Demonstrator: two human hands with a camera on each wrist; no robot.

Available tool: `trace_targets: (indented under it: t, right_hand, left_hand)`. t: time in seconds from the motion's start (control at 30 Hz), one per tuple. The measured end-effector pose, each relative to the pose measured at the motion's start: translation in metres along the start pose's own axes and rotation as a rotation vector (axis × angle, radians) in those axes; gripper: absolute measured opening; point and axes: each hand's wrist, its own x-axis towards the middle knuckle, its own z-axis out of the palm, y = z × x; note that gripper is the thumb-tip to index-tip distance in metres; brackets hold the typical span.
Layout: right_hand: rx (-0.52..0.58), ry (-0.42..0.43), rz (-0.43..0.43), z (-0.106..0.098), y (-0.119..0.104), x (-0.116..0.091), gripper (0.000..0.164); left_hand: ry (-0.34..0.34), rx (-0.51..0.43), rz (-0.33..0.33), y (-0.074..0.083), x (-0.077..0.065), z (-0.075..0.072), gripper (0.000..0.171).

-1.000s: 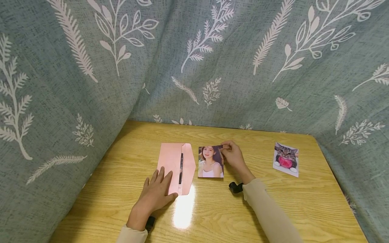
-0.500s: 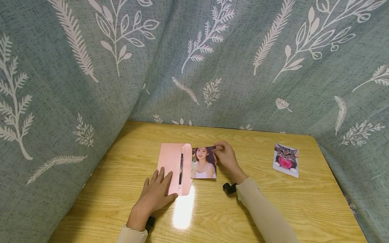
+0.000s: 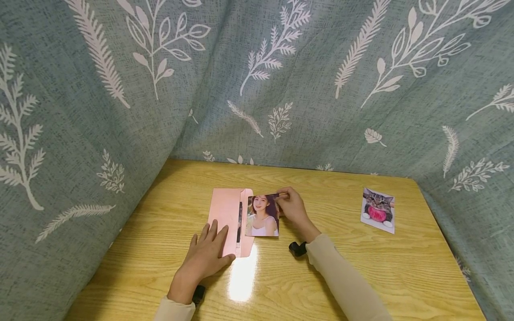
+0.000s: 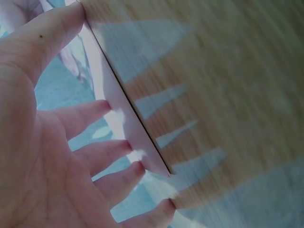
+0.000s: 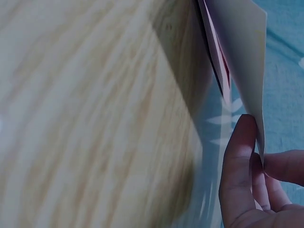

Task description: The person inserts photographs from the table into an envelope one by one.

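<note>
A pink envelope lies on the wooden table with its flap open toward the right. My left hand rests flat on the envelope's near end, fingers straight; the left wrist view shows those fingers on the envelope edge. My right hand pinches the top right corner of a portrait photo, whose left edge overlaps the envelope flap. In the right wrist view the thumb and finger nip the photo's pale back.
A second photo, of a cat, lies flat on the table's right side. Green leaf-patterned fabric hangs close behind and along both sides of the table. A glare patch shines near the front middle.
My right hand has carried the portrait photo leftward until it overlaps the envelope's flap. The left hand and the envelope have stayed put.
</note>
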Motion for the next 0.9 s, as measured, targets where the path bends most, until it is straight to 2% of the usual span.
trace_targets:
  t: [0.43, 0.9]
  right_hand:
    - [0.009, -0.03, -0.01, 0.011, -0.002, -0.002, 0.025]
    - [0.0, -0.011, -0.007, 0.014, -0.003, -0.002, 0.025]
  left_hand:
    - [-0.01, -0.003, -0.003, 0.0, 0.001, 0.0, 0.084]
    - [-0.002, 0.005, 0.001, -0.002, 0.003, 0.002, 0.085]
